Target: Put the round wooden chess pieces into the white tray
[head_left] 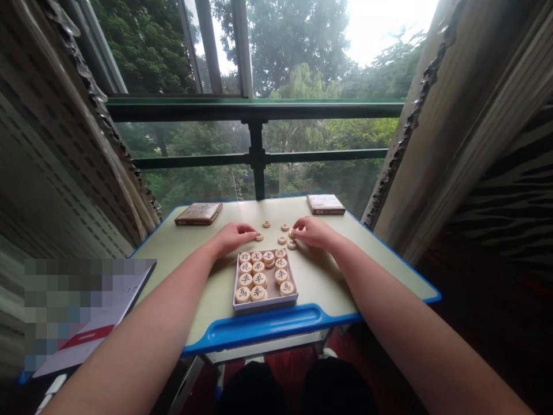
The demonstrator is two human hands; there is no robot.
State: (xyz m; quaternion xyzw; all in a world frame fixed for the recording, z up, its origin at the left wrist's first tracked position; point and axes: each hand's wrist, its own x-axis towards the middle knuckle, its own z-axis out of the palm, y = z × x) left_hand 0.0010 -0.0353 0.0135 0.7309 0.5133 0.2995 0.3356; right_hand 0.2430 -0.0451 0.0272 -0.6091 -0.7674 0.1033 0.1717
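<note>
A shallow box (271,302) of round wooden Chinese chess pieces sits near the front of the table, pieces stacked in columns with a gap in the third column. Beyond it lie several loose pieces, among them one (266,224) at the back and one (291,244) nearer the box. My left hand (233,237), fingers closed together, pinches the edge of a chess piece (260,237) at the left of this group. On the right, the fingertips of my right hand (314,231) close on another piece (292,233), partly hidden by them.
The pale table (207,328) has a blue rim. Two flat boxes stand at its back corners, a left one (199,214) and a right one (325,204). A partly blurred booklet (97,328) lies at the left edge. Curtains and a railed window enclose the far side.
</note>
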